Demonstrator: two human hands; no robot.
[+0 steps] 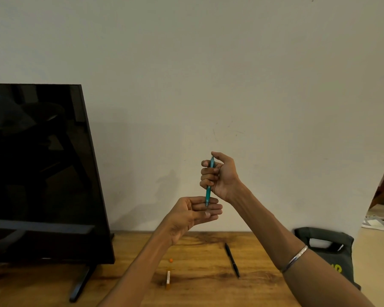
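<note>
My right hand grips a teal pen upright in its fist, thumb on the top end, raised in front of the wall. The pen's tip points down and touches the fingers of my left hand, which is held flat with palm up just below. On the wooden table lie a black pen, a small orange cap and a short clear tube with an orange end.
A large dark screen on a stand fills the left side of the table. A dark green bag sits off the table's right edge. A metal bangle is on my right forearm. Shoes lie on the floor far right.
</note>
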